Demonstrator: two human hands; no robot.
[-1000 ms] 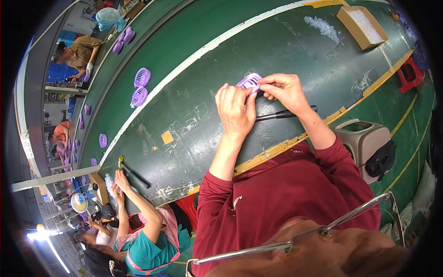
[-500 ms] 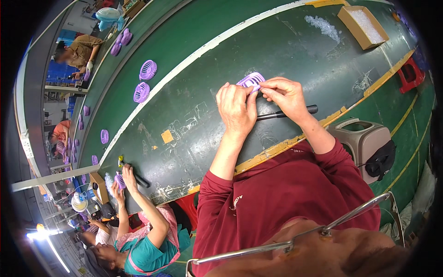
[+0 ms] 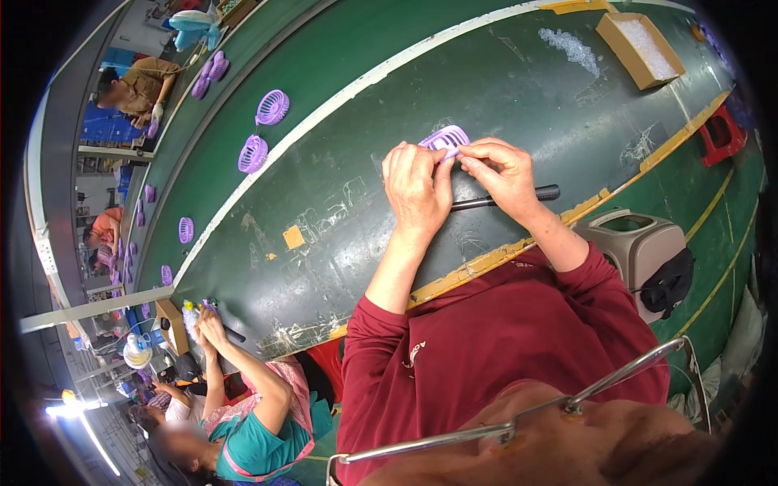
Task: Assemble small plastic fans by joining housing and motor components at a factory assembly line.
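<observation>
Both my hands hold a purple slotted plastic fan-cover-like piece (image 3: 450, 134) just above the green work surface. My left hand (image 3: 415, 185) grips its near left edge, with the thumb against it. My right hand (image 3: 504, 172) pinches at the near right edge, thumb and forefinger together. Anything small between those fingertips is hidden. A black-handled tool (image 3: 548, 193) lies on the surface beneath my right wrist, its far end running behind my left hand.
An open cardboard box (image 3: 648, 55) of small clear pieces stands at the far right beside a loose pile (image 3: 570, 50). Purple round grilles (image 3: 253, 154) lie on the belt beyond the white rail. A co-worker's hands (image 3: 210, 330) work at the left. A stool (image 3: 632, 251) stands right.
The purple grilles on the belt have shifted away and to the right. The co-worker's hands have moved lower and closer together. My hands have barely moved on the purple piece.
</observation>
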